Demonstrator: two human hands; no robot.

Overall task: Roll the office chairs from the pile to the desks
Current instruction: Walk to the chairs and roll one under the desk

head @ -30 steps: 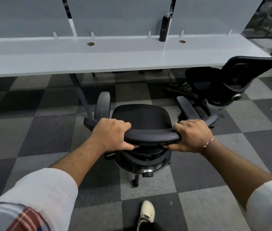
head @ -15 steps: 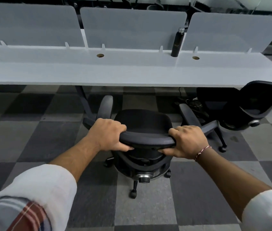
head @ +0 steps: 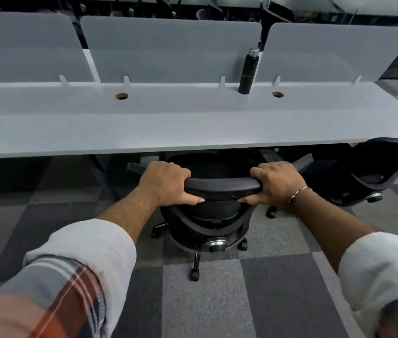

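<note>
A black office chair [head: 219, 187] stands in front of me with its seat and armrests tucked under the front edge of the long white desk [head: 168, 123]. My left hand [head: 168, 182] grips the left end of its backrest top bar. My right hand [head: 278, 182], with a thin bracelet at the wrist, grips the right end. The chair's base and castors show below on the carpet.
A second black office chair [head: 376, 176] sits at the desk to the right, close beside mine. A black bottle [head: 248, 70] stands on the desk by the grey divider panels [head: 168, 47]. Checkered grey carpet [head: 205, 301] covers the floor.
The chair has rolled forward with both hands on it; its seat and armrests, earlier out in the open, now sit under the desk edge. I have come closer to the desk.
</note>
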